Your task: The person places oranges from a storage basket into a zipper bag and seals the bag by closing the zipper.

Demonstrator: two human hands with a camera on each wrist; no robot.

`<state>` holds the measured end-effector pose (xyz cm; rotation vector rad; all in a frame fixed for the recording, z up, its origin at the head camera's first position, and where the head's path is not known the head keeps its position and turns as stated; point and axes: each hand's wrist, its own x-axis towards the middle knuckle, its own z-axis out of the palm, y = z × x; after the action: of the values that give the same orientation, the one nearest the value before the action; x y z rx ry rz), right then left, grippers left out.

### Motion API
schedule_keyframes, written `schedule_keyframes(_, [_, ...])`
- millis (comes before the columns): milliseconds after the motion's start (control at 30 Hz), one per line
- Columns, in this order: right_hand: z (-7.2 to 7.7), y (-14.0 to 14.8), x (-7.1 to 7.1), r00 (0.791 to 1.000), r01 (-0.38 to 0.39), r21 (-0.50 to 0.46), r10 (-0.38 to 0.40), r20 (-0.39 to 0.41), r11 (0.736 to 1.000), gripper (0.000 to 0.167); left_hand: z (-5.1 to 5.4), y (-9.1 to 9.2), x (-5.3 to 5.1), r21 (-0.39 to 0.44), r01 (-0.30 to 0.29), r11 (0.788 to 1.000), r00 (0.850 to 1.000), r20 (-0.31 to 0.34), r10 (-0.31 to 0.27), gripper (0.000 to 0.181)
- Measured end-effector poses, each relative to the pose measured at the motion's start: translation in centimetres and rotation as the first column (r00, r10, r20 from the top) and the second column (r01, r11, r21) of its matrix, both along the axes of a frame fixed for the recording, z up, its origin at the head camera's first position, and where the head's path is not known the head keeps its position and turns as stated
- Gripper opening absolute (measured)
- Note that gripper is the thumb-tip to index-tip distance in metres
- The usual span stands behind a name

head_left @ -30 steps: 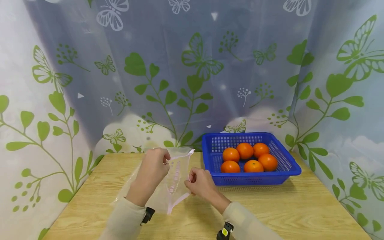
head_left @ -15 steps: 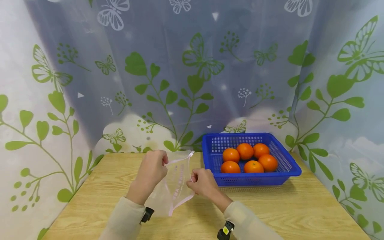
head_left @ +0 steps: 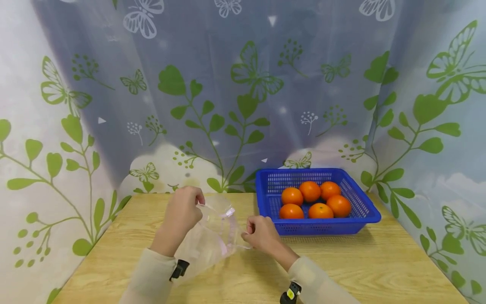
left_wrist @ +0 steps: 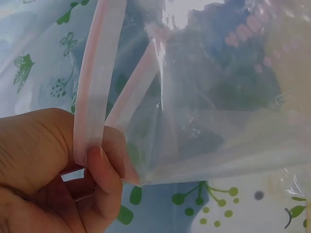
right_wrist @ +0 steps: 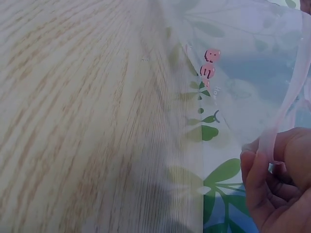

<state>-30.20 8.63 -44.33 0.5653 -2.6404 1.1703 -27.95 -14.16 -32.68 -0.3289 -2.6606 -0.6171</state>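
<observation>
A clear plastic bag with pink-edged strips at its mouth hangs between both hands, left of the basket. My left hand pinches one side of the mouth; in the left wrist view the thumb and fingers of that hand hold the strip's end. My right hand pinches the opposite edge, and in the right wrist view its fingertips grip the pink-white strip. The two strips stand apart in the left wrist view, so the mouth is parted.
A blue plastic basket holding several oranges stands at the back right of the wooden table, just beyond my right hand. A patterned curtain hangs behind and at both sides.
My left hand has moved left and my right hand slightly right, so they are farther apart. The bag's mouth has turned and spread between them. The basket and oranges have stayed put.
</observation>
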Motion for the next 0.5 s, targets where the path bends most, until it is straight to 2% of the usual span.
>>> schedule_keyframes(100, [0.06, 0.22, 0.10, 1.000, 0.000, -0.004, 0.000, -0.003, 1.000, 0.032, 0.48, -0.36, 0.09, 0.015, 0.006, 1.000, 0.999, -0.034, -0.006, 0.036])
schedule_keyframes(200, [0.09, 0.44, 0.25, 1.000, -0.009, -0.014, 0.009, -0.003, 1.000, 0.031, 0.81, -0.38, 0.31, 0.022, 0.011, 1.000, 0.999, -0.041, -0.010, 0.035])
schedule_keyframes(400, [0.07, 0.80, 0.32, 0.999, -0.036, -0.024, 0.037, 0.008, 0.999, 0.030, 0.67, -0.08, 0.46, 0.000, 0.021, 1.000, 0.999, -0.036, -0.021, 0.033])
schedule_keyframes(500, [0.40, 1.03, 0.25, 0.999, -0.021, 0.007, 0.021, -0.028, 1.000, 0.028, 0.66, -0.06, 0.30, -0.024, 0.032, 0.999, 0.998, -0.049, -0.033, 0.034])
